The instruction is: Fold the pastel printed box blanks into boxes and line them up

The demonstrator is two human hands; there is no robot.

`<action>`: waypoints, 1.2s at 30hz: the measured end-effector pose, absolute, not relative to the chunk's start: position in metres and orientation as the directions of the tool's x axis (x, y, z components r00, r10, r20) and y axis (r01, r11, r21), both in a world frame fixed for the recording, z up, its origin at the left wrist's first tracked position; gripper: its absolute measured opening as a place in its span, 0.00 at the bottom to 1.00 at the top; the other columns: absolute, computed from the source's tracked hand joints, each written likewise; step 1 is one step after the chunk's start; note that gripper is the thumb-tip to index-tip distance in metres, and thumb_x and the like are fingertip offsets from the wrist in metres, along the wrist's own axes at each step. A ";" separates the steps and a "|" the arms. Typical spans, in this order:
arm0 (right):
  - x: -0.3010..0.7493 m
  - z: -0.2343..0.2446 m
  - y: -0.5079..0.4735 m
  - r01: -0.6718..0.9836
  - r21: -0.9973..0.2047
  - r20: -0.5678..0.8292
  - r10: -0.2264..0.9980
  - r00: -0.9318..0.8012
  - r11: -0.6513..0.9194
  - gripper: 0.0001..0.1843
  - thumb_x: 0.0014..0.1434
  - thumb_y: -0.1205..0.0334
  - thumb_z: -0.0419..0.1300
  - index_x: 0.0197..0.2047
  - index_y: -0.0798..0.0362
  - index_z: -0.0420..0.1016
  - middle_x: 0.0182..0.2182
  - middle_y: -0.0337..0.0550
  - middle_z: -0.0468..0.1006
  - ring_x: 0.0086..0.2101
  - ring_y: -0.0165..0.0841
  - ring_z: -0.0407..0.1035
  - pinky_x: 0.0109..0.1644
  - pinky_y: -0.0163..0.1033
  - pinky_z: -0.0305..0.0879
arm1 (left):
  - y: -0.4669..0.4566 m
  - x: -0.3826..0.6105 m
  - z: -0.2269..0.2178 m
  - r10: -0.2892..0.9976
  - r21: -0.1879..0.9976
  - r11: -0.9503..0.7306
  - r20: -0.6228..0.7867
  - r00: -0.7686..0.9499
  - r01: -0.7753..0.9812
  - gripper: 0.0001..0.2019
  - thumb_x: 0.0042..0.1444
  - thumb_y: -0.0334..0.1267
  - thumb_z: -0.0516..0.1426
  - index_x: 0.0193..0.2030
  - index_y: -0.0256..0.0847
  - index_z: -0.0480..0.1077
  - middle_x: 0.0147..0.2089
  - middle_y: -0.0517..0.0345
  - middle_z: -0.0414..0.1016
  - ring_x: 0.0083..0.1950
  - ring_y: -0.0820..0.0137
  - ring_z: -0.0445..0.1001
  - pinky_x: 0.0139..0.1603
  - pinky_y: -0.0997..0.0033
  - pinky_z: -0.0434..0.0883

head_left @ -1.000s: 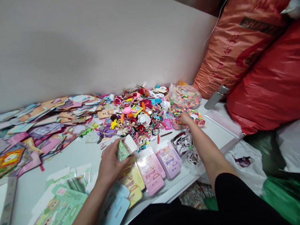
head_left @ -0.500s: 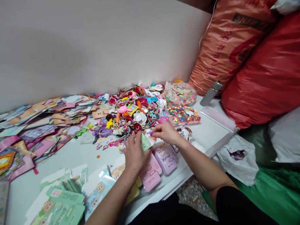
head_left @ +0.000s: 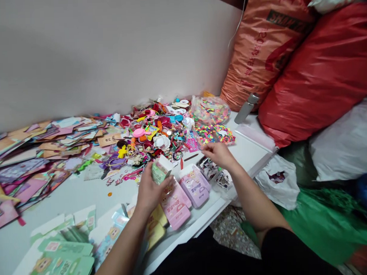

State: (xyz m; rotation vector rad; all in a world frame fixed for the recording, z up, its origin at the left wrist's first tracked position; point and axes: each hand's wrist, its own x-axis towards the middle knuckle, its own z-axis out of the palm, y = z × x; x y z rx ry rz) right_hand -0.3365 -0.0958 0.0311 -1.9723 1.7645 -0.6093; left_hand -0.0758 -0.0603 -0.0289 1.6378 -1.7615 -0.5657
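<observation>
Head view: the left hand is grasping a green box between thumb and fingers, and the box is showing a raised white flap at its far end. This box is sitting at the far end of the pink boxes; whether it is touching the table cannot be told. The right hand is hovering near the sticker packets, its fingers bending inward; whether they are pinching anything small cannot be determined. Purple boxes are lying just beside the pink ones on the right, and yellow boxes are lying on the left, partly hidden by the left forearm. Farther left, blue cartons and green cartons are lying near the front edge. Beyond the hands, a heap of trinkets is spreading along the wall, with a pile of cards lying to its left and a clear bag of bright pieces resting to its right. A flask is standing near the orange sack, and a red sack is leaning alongside.
</observation>
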 end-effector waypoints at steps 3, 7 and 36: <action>-0.365 0.009 -0.097 -0.955 -0.292 -0.158 -0.982 0.102 -0.052 0.05 0.49 0.69 0.60 0.30 0.55 0.78 0.26 0.41 0.77 0.29 0.31 0.68 0.32 0.32 0.55 | -0.062 -0.070 -0.024 -0.968 0.616 0.143 0.251 0.021 -0.775 0.36 0.46 0.51 0.60 0.60 0.40 0.57 0.55 0.45 0.65 0.57 0.51 0.62 0.56 0.51 0.60; -0.373 -0.024 -0.090 -0.960 -0.247 -0.299 -0.932 0.204 -0.131 0.08 0.44 0.68 0.64 0.32 0.54 0.79 0.29 0.41 0.78 0.31 0.31 0.68 0.32 0.32 0.54 | -0.060 -0.068 -0.018 -0.962 0.617 0.171 0.272 0.004 -0.768 0.36 0.45 0.52 0.60 0.60 0.41 0.57 0.51 0.46 0.68 0.53 0.52 0.64 0.53 0.54 0.62; -0.382 -0.040 -0.087 -0.887 -0.365 0.067 -0.958 0.279 -0.284 0.04 0.50 0.68 0.63 0.33 0.55 0.77 0.40 0.47 0.74 0.41 0.35 0.68 0.45 0.37 0.61 | -0.053 -0.054 -0.022 -0.968 0.618 0.165 0.251 -0.006 -0.768 0.36 0.45 0.53 0.60 0.59 0.39 0.59 0.51 0.46 0.68 0.53 0.53 0.65 0.53 0.55 0.63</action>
